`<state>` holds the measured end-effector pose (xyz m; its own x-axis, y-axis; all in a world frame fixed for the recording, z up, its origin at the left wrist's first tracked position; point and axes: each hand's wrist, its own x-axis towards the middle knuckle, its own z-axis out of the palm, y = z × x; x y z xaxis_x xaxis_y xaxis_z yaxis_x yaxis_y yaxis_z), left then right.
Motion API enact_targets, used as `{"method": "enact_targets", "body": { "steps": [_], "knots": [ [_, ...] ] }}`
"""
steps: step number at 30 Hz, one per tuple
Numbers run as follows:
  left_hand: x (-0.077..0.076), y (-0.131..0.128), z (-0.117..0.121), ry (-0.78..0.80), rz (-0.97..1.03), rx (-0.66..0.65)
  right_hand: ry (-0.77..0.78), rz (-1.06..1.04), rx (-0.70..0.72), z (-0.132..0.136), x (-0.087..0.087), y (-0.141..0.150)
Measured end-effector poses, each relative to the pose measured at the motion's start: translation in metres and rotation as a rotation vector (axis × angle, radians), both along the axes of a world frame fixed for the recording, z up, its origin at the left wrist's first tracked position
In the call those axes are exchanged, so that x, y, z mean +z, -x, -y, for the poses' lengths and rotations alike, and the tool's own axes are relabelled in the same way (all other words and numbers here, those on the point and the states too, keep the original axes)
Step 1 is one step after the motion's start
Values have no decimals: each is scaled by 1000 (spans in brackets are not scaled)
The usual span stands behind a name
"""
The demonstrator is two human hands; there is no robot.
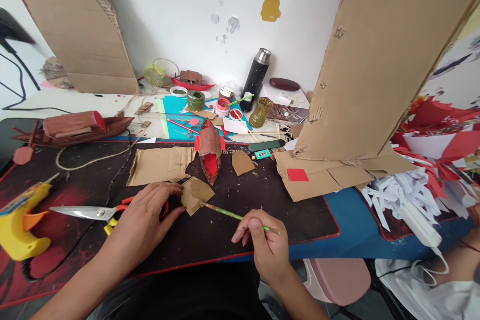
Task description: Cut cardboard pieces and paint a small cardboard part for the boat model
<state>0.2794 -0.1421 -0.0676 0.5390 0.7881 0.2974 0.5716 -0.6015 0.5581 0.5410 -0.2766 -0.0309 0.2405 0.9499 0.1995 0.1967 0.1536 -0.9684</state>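
My left hand (148, 215) pinches the left edge of a small cut cardboard piece (198, 194), which has a darker, wet-looking patch. In my right hand (264, 240) is a thin green paintbrush (228, 214), its tip touching the piece's lower right edge. Partly hidden under my left hand lie scissors (84, 213) with red handles. Just beyond the piece stands a small brown model boat (210, 147) with a red inside. Another cut cardboard piece (243, 163) lies to its right, and a larger cardboard sheet (159, 166) to its left.
A yellow glue gun (24, 225) lies at the left, below a brown model boat (86, 127). Paint jars (196, 101) and a black thermos (257, 80) stand at the back. Tall cardboard (375, 60) rises at the right, near paper strips (401, 192) and another person's arm (461, 255).
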Motion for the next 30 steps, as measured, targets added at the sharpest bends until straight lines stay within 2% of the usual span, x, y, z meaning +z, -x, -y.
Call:
{"method": "enact_targets", "body": {
  "steps": [4,12,19,26,30],
  "knots": [
    [0,0,-2,-5,1,3,-18,-3,104,1,1,5],
    [-2,0,-3,-21,-20,6,-21,-22,114,-1,1,6],
    [0,-2,-4,-41,-31,3,-26,-61,-48,-6,-5,-1],
    [-2,-2,-3,-64,-51,-2,-39,-20,63,-7,-4,3],
    [-2,-1,-4,-29,-48,-1,-29,-37,-15,-11,-4,0]
  ]
}}
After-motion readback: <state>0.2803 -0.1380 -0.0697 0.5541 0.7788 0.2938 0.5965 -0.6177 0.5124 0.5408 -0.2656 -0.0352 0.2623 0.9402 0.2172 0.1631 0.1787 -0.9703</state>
